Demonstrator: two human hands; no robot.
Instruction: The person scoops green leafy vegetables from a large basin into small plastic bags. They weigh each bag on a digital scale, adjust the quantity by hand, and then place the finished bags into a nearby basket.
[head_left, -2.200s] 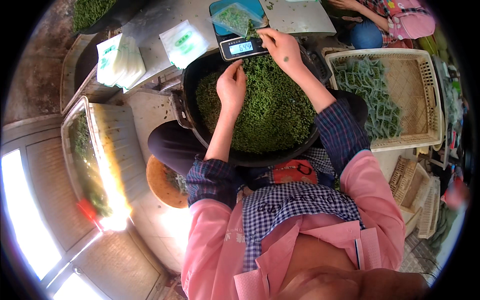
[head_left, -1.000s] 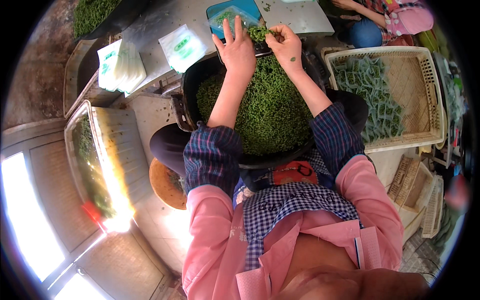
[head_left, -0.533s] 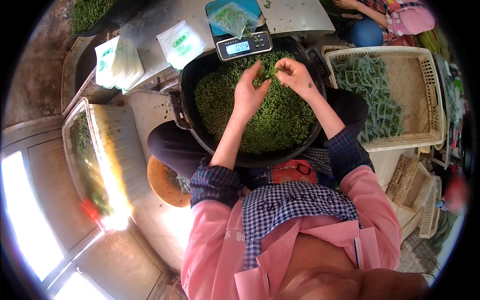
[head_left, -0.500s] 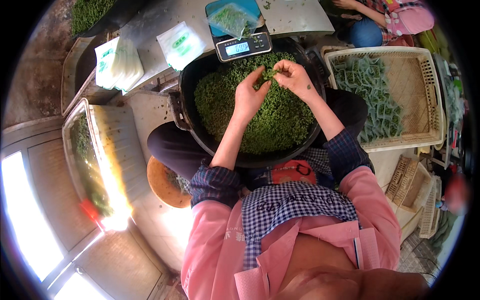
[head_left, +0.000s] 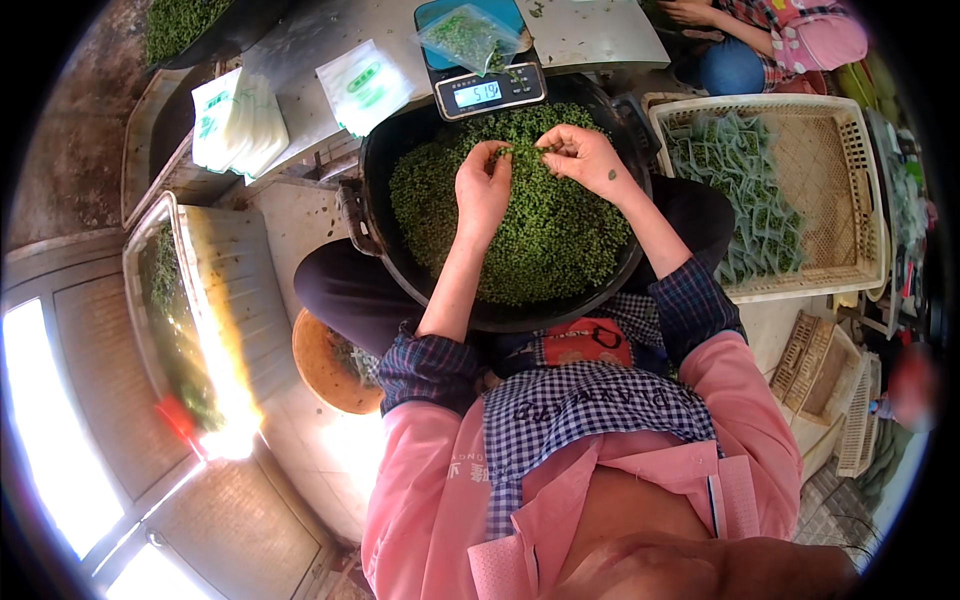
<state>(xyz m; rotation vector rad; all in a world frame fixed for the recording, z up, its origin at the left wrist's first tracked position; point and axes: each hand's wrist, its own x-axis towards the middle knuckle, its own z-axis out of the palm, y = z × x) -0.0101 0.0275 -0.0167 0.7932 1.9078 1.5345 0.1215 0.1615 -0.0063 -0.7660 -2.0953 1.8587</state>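
Observation:
A deep black tub [head_left: 385,265] sits between my knees, heaped with small round green berries [head_left: 545,235] that look like fresh green peppercorns. My left hand [head_left: 484,192] is over the far half of the heap, thumb and fingers pinched together. My right hand [head_left: 590,165] faces it, also pinching, a small leaf bit stuck near its wrist. A little sprig of green peppercorns [head_left: 522,150] spans the gap between the fingertips; it blends into the heap behind. Beyond the tub, a digital scale [head_left: 492,93] holds a clear plastic bag [head_left: 470,38] partly filled with green peppercorns.
Stacked printed plastic bags [head_left: 365,85] lie on the metal table [head_left: 590,30], with another stack [head_left: 235,125] at its left. A cream crate [head_left: 840,190] on the right holds rows of filled bags [head_left: 735,190]. An orange basin [head_left: 325,370] stands left of me. Another person [head_left: 750,45] sits far right.
Both hands have come slightly apart; my left hand shifted left and nearer me, with the sprig stretched between the fingertips. The scale's display reads lower than before.

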